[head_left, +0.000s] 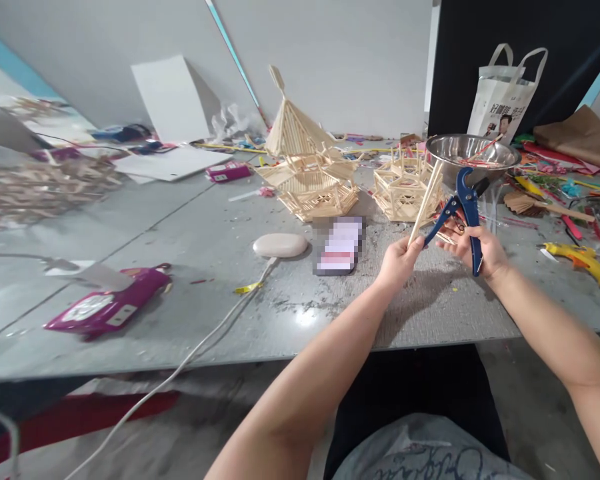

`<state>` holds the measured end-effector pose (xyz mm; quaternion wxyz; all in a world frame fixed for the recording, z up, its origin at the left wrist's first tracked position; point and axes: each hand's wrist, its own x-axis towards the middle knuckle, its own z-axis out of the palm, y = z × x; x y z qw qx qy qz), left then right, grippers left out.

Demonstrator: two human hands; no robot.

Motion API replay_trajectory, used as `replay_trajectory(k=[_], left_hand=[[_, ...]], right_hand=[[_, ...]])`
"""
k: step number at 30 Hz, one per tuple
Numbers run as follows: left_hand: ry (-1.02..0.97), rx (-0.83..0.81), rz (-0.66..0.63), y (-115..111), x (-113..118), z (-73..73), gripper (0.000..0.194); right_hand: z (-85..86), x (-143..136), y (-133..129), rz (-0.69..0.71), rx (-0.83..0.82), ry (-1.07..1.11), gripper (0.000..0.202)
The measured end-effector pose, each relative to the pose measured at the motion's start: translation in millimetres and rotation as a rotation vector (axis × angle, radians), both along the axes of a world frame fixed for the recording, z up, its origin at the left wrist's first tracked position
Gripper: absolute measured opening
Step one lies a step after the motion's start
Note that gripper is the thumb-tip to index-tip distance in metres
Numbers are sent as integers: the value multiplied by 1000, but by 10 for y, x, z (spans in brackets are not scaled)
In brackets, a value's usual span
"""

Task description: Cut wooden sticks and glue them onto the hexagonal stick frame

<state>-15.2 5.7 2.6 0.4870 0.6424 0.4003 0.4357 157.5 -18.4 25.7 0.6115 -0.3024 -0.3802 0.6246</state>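
- With the left hand (401,260), gripping pale sticks (427,201) by their lower ends, slanting them above the grey table (220,233)
- With the right hand (489,255), holding a blue cutter (470,208) with handles spread
- Facing a small stick model (393,199) just beyond, near a steel bowl (503,171)
- Working between a phone (339,247) and a yellow glue gun (583,259)

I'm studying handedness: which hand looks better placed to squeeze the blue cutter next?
Probably the right hand: it has the blue cutter by one handle. The left hand holds pale sticks, though the other handle ends close to it.
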Motion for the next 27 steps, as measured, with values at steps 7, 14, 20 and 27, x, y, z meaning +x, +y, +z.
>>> replay_trajectory(k=[7,14,20,27], left_hand=[[-89,-116,-163,-67,92,-35,50],[-246,-208,-164,-70,45,45,35],[-217,-204,-225,-55,24,69,26],[-83,-321,-371,-111,45,99,17]], right_hand=[[17,-91,-71,163,8,66,40],[28,-11,-43,-71,54,-59,33],[-57,6,68,-495,47,-218,24],[-89,2,93,-644,155,-298,21]])
